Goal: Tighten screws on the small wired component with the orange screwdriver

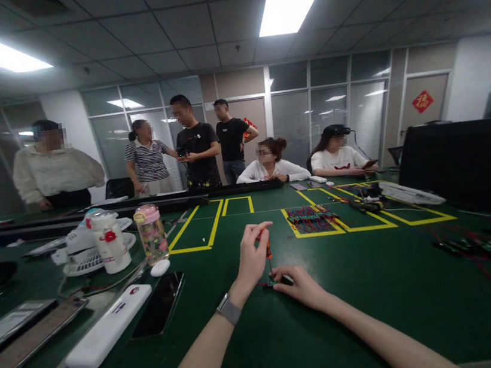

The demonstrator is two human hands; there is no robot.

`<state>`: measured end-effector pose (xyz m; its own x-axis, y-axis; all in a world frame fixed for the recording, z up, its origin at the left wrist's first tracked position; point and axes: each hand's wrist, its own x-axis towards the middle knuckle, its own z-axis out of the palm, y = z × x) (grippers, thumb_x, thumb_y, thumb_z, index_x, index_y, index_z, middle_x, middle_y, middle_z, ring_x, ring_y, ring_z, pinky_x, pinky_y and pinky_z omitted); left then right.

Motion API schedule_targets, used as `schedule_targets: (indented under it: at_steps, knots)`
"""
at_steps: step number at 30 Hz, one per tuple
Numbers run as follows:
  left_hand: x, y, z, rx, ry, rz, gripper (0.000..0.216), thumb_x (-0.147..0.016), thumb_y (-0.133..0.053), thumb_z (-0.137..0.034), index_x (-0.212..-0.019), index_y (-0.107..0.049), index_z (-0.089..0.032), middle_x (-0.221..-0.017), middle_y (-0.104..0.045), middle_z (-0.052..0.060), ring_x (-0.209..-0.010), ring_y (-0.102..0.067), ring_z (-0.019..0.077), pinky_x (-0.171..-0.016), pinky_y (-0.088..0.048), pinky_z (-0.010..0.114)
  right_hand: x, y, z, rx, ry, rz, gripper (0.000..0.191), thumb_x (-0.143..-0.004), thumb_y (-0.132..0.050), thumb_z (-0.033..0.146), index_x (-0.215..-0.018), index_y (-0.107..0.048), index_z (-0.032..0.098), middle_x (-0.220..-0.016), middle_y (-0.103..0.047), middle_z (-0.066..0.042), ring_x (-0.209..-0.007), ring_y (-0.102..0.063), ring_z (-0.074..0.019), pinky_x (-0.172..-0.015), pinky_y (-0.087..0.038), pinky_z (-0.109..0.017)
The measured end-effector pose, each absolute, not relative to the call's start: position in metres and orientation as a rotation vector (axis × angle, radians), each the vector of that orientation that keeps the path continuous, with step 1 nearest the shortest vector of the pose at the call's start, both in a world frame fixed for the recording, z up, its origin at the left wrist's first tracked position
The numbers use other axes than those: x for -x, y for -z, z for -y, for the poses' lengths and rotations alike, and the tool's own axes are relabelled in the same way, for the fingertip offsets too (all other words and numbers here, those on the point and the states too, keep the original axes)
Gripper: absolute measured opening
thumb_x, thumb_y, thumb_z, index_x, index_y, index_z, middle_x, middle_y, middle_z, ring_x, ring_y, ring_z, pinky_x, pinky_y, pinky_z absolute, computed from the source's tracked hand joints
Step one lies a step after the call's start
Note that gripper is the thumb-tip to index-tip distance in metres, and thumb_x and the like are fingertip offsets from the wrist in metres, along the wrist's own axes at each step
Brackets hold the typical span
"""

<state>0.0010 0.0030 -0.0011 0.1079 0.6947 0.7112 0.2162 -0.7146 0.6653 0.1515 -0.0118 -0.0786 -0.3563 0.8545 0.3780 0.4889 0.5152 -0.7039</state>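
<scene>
Head view: the left hand grips an upright orange screwdriver, tip down at the small wired board on the green surface; right hand holds the board steady. Apparently it's screw-turning, calling for a straight twist.

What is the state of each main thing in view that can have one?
Orange-handled screwdriver: upright, held in the bare left hand.
Small wired green board: on the dark green table, touched by the bare right hand.
Black rectangular phone: face up, screen dark.
White oblong plastic slab: lying flat.
White bottle with red detail: upright.
Clear bottle with pink lid: upright, capped.
Green boards with red wires: grouped.
Rectangular white ceiling lights: lit.
</scene>
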Motion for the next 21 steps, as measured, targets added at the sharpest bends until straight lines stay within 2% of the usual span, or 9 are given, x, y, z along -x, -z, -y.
schedule_targets:
  at_steps: [4, 7, 10, 14, 16, 21]
  knots:
    - [-0.0021, 0.0009, -0.0034, -1.958, -1.559, -0.785, 0.034, -0.093, -0.041, -0.028, -0.123, -0.056, -0.021, -0.104, -0.062, 0.006, -0.092, -0.060, 0.0162, -0.085, -0.047, 0.031, -0.1510, 0.0779, 0.0122, 1.102, -0.616, 2.006, 0.004, -0.075, -0.065, 0.020, -0.074, -0.067, 0.017, -0.097, -0.072, -0.008, -0.097, -0.065, -0.0236, -0.088, -0.047, -0.034]
    - [-0.0014, 0.0006, -0.0034, -2.022, -1.594, -0.842, 0.029, -0.088, -0.050, -0.030, -0.112, -0.063, -0.021, -0.092, -0.061, 0.004, -0.082, -0.059, 0.0157, -0.078, -0.048, 0.029, -0.1503, 0.0761, 0.0137, 1.104, -0.613, 2.009, 0.003, -0.075, -0.065, 0.019, -0.074, -0.067, 0.017, -0.096, -0.072, -0.008, -0.097, -0.065, -0.0237, -0.088, -0.048, -0.035]
    - [-0.0002, 0.0002, -0.0022, -2.067, -1.615, -0.882, 0.025, -0.087, -0.053, -0.032, -0.106, -0.066, -0.022, -0.090, -0.059, 0.003, -0.084, -0.057, 0.0159, -0.079, -0.046, 0.028, -0.1499, 0.0754, 0.0144, 1.104, -0.598, 2.011, 0.003, -0.074, -0.065, 0.019, -0.076, -0.068, 0.017, -0.095, -0.073, -0.008, -0.096, -0.066, -0.0234, -0.088, -0.048, -0.035]
    - [-0.0012, 0.0012, -0.0009, -1.994, -1.519, -0.794, 0.035, -0.093, -0.040, -0.030, -0.124, -0.056, -0.023, -0.104, -0.061, 0.005, -0.091, -0.060, 0.0154, -0.083, -0.047, 0.029, -0.1508, 0.0784, 0.0125, 1.129, -0.578, 2.018, 0.008, -0.074, -0.065, 0.020, -0.080, -0.069, 0.018, -0.096, -0.073, -0.008, -0.096, -0.066, -0.0241, -0.089, -0.048, -0.036]
    - [-0.0023, 0.0019, -0.0009, -1.987, -1.512, -0.772, 0.036, -0.093, -0.040, -0.029, -0.126, -0.054, -0.023, -0.105, -0.062, 0.005, -0.091, -0.060, 0.0153, -0.083, -0.047, 0.029, -0.1515, 0.0802, 0.0112, 1.133, -0.563, 2.026, 0.010, -0.074, -0.065, 0.020, -0.082, -0.069, 0.018, -0.096, -0.073, -0.007, -0.095, -0.065, -0.0238, -0.089, -0.048, -0.036]
    - [-0.0017, 0.0008, -0.0005, -2.091, -1.629, -0.872, 0.024, -0.085, -0.056, -0.031, -0.105, -0.067, -0.022, -0.087, -0.058, 0.002, -0.080, -0.056, 0.0148, -0.076, -0.046, 0.027, -0.1521, 0.0806, 0.0107, 1.114, -0.563, 2.035, 0.007, -0.074, -0.064, 0.019, -0.079, -0.069, 0.018, -0.097, -0.072, -0.007, -0.093, -0.066, -0.0234, -0.088, -0.048, -0.035]
